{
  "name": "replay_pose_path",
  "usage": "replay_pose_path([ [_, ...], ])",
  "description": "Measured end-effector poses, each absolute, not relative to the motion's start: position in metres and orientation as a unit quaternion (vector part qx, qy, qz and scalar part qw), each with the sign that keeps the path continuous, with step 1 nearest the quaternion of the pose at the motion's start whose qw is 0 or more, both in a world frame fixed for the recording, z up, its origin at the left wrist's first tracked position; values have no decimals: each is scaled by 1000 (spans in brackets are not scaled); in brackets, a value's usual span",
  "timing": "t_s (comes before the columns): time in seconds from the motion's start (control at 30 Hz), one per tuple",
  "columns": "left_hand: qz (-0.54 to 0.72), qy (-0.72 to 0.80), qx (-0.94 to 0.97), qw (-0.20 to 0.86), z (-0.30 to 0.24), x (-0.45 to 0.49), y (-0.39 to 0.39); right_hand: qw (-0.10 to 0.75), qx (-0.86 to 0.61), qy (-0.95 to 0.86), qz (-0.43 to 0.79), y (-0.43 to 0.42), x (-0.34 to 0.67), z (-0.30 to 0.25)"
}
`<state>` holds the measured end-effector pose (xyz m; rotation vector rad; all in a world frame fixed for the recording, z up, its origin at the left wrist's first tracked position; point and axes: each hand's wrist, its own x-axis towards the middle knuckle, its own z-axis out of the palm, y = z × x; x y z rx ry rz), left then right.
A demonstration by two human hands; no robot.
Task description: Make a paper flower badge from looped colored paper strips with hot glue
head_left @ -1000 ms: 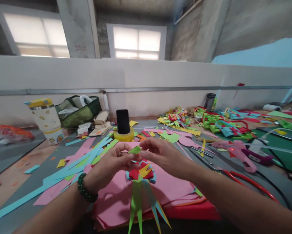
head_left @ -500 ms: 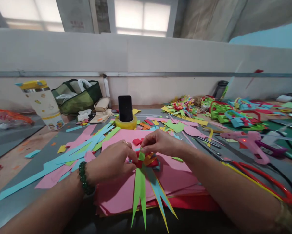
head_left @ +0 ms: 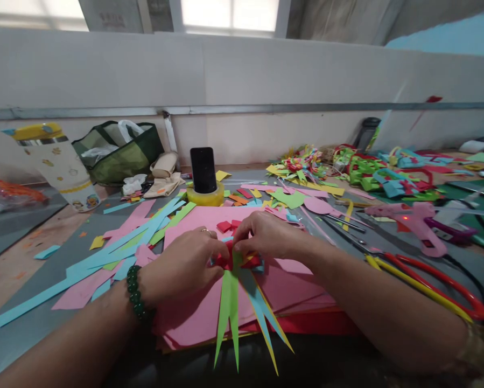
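A paper bow (head_left: 247, 262) with red, orange and blue folds lies over a stack of pink paper sheets (head_left: 193, 323). From it hang a pointed green paper tail (head_left: 228, 307) and a blue tail with yellow edges (head_left: 261, 307). My left hand (head_left: 191, 258) is closed on the bow's left side, thumb and fingers together. My right hand (head_left: 268, 234) pinches a narrow green paper strip (head_left: 236, 263) over the bow's middle. The fingers hide part of the bow.
Blue paper strips (head_left: 116, 253) and scraps lie at left. A phone (head_left: 203, 170) stands in a yellow tape roll (head_left: 205, 198). Red-handled scissors (head_left: 439, 280) and a pink glue gun (head_left: 415, 221) lie right. A cup (head_left: 62, 167) and green bag (head_left: 123, 153) stand behind.
The green strip's end stood up as a short tab between my right fingers and is now laid down over the bow's middle. The camera view has tilted down slightly.
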<state>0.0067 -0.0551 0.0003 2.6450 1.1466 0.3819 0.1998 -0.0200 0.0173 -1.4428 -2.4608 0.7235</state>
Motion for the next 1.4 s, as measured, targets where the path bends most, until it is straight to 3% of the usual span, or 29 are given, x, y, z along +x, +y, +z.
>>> replay_pose_path([
  [0.5,88,348,931,61,-2,6,-56,94,-513,-839,155,-24,193,15],
  [0.63,92,350,931,49,-3,7,-58,131,-484,-852,154,-25,202,23],
  [0.87,98,350,931,38,-3,7,-61,-18,-373,-909,185,-33,215,36],
  [1.4,76,348,934,35,-4,8,-62,-41,-394,-912,107,-41,206,33],
])
